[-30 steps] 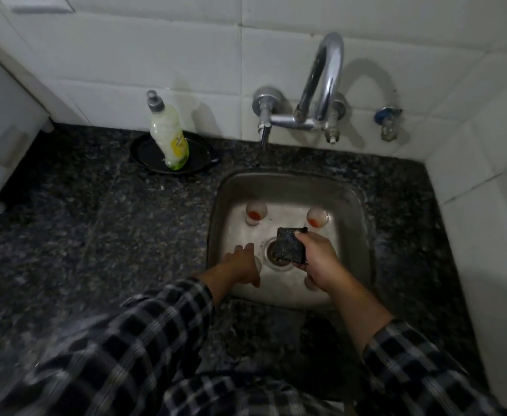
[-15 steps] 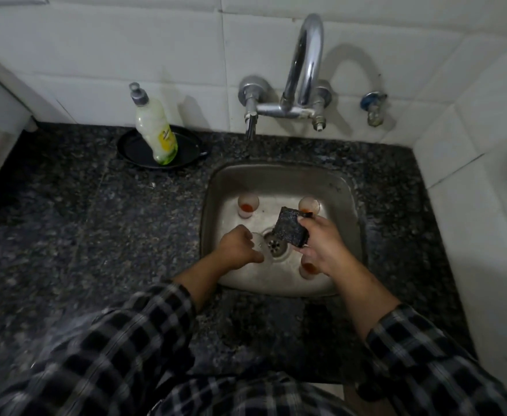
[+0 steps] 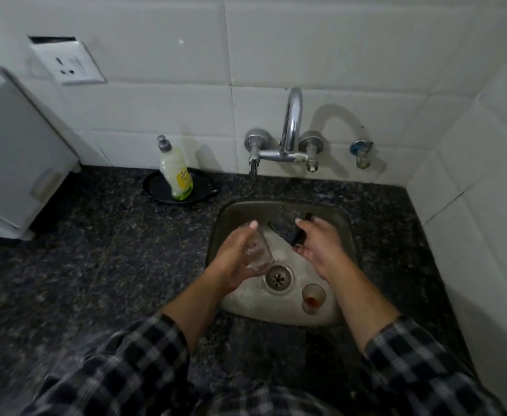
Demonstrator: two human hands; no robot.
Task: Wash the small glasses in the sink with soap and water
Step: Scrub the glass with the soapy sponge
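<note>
While the left hand [image 3: 231,262] curls round a small clear glass [image 3: 258,252] and holds it tilted over the sink [image 3: 346,226], just beside the drain [image 3: 277,277], the right hand [image 3: 318,250] grips a dark scouring sponge [image 3: 288,229] by one edge, near the glass but apart from it. The glass is probably light, stiff and brittle, and likely slippery once wet and soapy. It seems safest held round its wall with the fingers wrapped, as here, rather than pinched at the thin rim. The soft sponge should fold enough to push inside. The held glass looks empty, though blur hides any film left in it. A second small glass [image 3: 313,297] stands upright on the sink floor to the right of the drain, with a reddish-brown residue in its bottom, so it seems not yet washed. No stream shows under the tap [image 3: 291,124]. On the dark granite tabletop [image 3: 96,250] to the left, a dish soap bottle [image 3: 176,172] with pale contents leans a little in a black dish [image 3: 156,189].
</note>
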